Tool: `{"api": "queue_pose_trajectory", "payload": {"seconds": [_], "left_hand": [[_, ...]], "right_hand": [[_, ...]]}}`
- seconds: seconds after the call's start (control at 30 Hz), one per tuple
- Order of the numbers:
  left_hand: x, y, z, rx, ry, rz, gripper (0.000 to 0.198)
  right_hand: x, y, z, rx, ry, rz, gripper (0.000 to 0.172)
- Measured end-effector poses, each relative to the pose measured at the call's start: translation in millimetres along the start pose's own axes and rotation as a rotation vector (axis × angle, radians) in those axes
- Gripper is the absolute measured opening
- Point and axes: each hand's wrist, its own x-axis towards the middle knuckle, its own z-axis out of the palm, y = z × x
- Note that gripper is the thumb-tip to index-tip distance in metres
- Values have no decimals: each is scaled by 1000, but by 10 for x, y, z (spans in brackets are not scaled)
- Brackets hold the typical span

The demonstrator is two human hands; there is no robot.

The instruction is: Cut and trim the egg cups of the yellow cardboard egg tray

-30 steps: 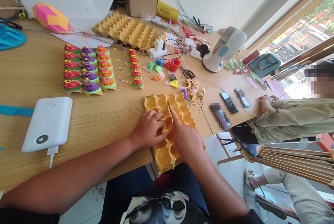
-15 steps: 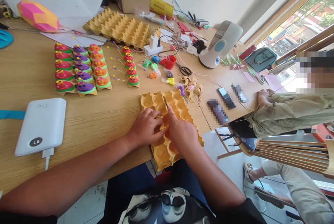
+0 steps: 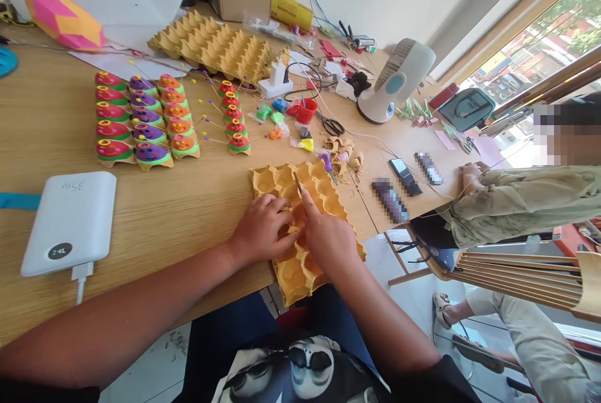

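Note:
A yellow egg tray lies at the near edge of the wooden table, partly hanging over it. My left hand presses down on the tray's middle with bent fingers. My right hand is closed round a thin blade-like tool whose tip stands in the tray between two cups. The two hands touch each other over the tray.
Rows of painted egg-cup pieces sit at the left, a white power bank nearer me. A second egg tray, a desk fan, scissors and clay scraps lie beyond. Another person sits at the right with phones beside them.
The view has shifted slightly, so everything sits a little further left. Both hands stay on the tray, the tool held almost where it was.

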Motion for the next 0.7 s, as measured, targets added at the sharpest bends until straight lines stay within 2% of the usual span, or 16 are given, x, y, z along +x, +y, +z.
{"api": "queue_pose_trajectory", "payload": {"seconds": [0.17, 0.4, 0.6, 0.7], "left_hand": [[5, 4, 4, -4, 8, 12, 32], [9, 8, -18, 11, -15, 6, 29], [1, 11, 0, -9, 13, 9, 29], [5, 5, -1, 4, 20, 19, 29]], "right_hand": [[-178, 47, 0, -29, -54, 34, 72], [23, -9, 11, -20, -17, 6, 80], [-158, 39, 5, -45, -50, 29, 73], [-109, 31, 14, -43, -44, 29, 71]]}}
